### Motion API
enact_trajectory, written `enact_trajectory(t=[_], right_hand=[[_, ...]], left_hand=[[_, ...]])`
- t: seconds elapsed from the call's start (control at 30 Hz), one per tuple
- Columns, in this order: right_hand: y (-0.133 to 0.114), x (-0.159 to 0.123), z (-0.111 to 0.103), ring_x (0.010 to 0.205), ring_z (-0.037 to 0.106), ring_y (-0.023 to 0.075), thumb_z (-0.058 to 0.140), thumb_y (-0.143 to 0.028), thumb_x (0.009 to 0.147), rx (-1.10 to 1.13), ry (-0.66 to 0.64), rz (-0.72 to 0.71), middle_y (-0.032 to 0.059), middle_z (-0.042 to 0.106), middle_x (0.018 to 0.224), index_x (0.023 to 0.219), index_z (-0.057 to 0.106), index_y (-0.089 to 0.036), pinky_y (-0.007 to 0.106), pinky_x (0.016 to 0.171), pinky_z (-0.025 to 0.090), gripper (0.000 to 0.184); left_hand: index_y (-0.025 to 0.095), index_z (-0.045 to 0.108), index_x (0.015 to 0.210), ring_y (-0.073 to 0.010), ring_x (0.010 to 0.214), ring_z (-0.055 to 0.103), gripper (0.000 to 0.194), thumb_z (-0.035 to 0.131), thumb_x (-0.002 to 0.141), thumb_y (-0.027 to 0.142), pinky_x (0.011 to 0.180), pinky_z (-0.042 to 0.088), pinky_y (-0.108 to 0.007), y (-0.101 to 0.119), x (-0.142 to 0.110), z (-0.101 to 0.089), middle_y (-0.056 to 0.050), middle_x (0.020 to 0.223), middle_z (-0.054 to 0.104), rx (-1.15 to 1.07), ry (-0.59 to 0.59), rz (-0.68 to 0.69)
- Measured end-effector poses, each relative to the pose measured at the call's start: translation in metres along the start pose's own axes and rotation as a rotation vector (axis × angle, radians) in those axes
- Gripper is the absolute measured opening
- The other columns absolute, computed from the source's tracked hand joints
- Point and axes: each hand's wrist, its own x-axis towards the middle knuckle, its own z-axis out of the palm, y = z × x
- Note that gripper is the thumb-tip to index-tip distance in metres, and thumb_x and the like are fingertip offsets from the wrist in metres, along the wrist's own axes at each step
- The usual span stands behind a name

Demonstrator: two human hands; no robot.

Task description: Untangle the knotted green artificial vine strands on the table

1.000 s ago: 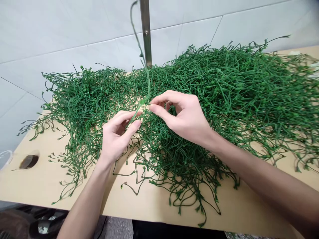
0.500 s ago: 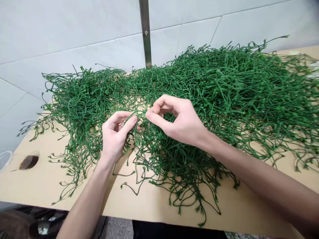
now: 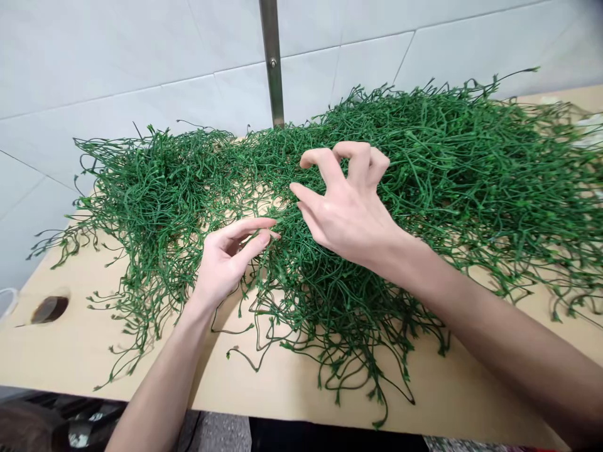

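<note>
Green artificial-looking stems (image 3: pixel 424 163) with small tufted tips lie in a tangled heap across the tabletop. Low over the heap's middle, my left hand (image 3: pixel 230 254) has its thumb and forefinger brought together. Whatever is between those fingertips blends into the green behind and cannot be made out. To its right and slightly higher, my right hand (image 3: pixel 348 207) is held over the stems with its fingers apart and bent, holding nothing I can see. A looser bunch of stems (image 3: pixel 339 301) spreads below my right hand towards the front edge.
The heap rests on a tan table (image 3: pixel 61 358) with a dark round hole (image 3: pixel 49 309) at its left. A metal post (image 3: pixel 272 63) stands behind, against the white tiled wall (image 3: pixel 141 50). Something white (image 3: pixel 588 132) lies at the far right.
My right hand has opened from a pinch and moved up and right, away from my left hand. My left hand has shifted slightly right; the stem seen along its fingers no longer shows clearly.
</note>
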Motion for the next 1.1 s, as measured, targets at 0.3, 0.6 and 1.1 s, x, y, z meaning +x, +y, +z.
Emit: enact_trajectory(t=[0.3, 0.6, 1.1], right_hand=[[-0.024, 0.001, -0.003, 0.049, 0.034, 0.0074, 0.048, -0.023, 0.093, 0.51, -0.259, 0.116, -0.002, 0.052, 0.055, 0.074, 0.068, -0.013, 0.027, 0.06, 0.031, 0.029], [-0.019, 0.003, 0.004, 0.039, 0.023, 0.0023, 0.062, -0.028, 0.081, 0.817, -0.455, 0.377, -0.0102, 0.033, 0.041, 0.069, 0.067, -0.012, 0.022, 0.046, 0.022, 0.02], [-0.01, 0.006, 0.008, 0.048, 0.029, 0.0048, 0.055, -0.022, 0.07, 0.884, -0.552, 0.399, -0.0075, 0.036, 0.046, 0.06, 0.064, -0.013, 0.023, 0.049, 0.023, 0.016]], left_hand=[[0.018, 0.075, 0.102, -0.02, 0.093, 0.072, 0.029, 0.077, 0.075, 0.028, 0.085, 0.058, -0.032, -0.007, 0.002, 0.006, -0.008, 0.098, 0.078, -0.033, 0.13, 0.038], [0.02, 0.076, 0.095, -0.0172, 0.089, 0.071, 0.02, 0.077, 0.076, 0.025, 0.083, 0.055, -0.029, -0.011, -0.001, 0.008, -0.006, 0.096, 0.077, -0.004, 0.133, 0.08], [0.02, 0.076, 0.087, -0.0152, 0.073, 0.068, 0.01, 0.073, 0.079, 0.025, 0.066, 0.054, -0.026, -0.007, -0.003, 0.011, -0.004, 0.085, 0.077, 0.133, 0.017, 0.131]])
